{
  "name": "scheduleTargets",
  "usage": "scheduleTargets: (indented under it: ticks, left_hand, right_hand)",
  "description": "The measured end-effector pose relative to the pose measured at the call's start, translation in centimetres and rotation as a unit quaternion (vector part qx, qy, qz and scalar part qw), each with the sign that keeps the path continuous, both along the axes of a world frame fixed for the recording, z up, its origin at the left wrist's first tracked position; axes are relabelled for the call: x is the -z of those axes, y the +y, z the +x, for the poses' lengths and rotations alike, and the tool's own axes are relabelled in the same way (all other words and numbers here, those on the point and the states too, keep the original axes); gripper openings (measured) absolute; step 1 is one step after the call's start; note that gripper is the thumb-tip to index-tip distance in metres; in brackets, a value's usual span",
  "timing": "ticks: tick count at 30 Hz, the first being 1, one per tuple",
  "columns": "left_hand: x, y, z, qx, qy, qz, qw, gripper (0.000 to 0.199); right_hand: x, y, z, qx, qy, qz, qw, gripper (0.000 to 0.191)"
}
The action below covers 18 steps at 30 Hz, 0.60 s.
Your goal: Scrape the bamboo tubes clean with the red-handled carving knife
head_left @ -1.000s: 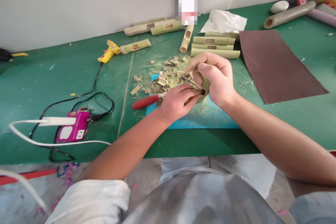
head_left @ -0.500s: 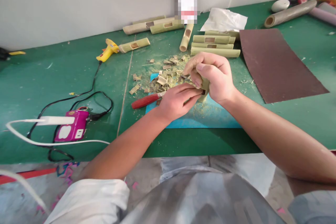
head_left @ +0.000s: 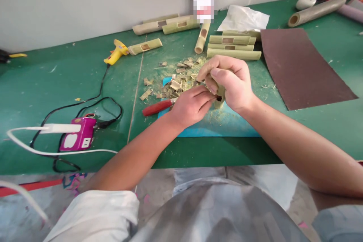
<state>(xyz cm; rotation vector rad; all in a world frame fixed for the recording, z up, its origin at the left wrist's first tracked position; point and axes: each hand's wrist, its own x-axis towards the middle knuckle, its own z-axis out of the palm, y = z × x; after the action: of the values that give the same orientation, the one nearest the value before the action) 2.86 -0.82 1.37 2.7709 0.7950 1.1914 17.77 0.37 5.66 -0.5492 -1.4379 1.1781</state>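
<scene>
My right hand [head_left: 234, 81] is wrapped round a short bamboo tube [head_left: 219, 103], holding it upright with its lower end over a blue mat [head_left: 221, 130]. A dark cut-out shows in the tube's side, low down. My left hand [head_left: 189, 106] has its fingers pressed together at that cut-out; whatever they pinch is hidden. Just left of this hand lies a tool with a red handle [head_left: 157, 107], its metal part running under the hand. Bamboo chips [head_left: 176, 85] and pale dust are scattered behind my left hand.
Cut bamboo tubes [head_left: 234, 53] lie behind my hands, with others [head_left: 181, 26] along the wall. A brown sheet [head_left: 306, 70] is at right. A yellow glue gun [head_left: 116, 52] and a magenta power adapter [head_left: 78, 134] with cables are at left. White paper [head_left: 244, 19] lies behind.
My left fingers have drawn back slightly to the left from the tube's cut-out, baring more of it. My right hand keeps its grip on the tube. The view has shifted slightly.
</scene>
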Motion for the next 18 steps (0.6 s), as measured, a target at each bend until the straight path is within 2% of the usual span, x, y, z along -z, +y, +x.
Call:
scheduleTargets:
  ticks: [6,14,18]
  left_hand:
    - [0.03,-0.24,-0.06,-0.006,-0.005,-0.021,1.0,0.018]
    - [0.04,-0.27,-0.12,-0.013,-0.007,-0.013,1.0,0.018]
    - [0.04,-0.49,0.06,0.004,-0.011,-0.008,1.0,0.016]
  right_hand:
    - [0.1,-0.02,0.05,0.013,-0.009,0.004,1.0,0.022]
    - [-0.04,-0.13,0.0,0.004,0.007,-0.001,1.0,0.022]
    - [0.16,-0.08,0.09,0.004,0.0,0.002,1.0,0.022]
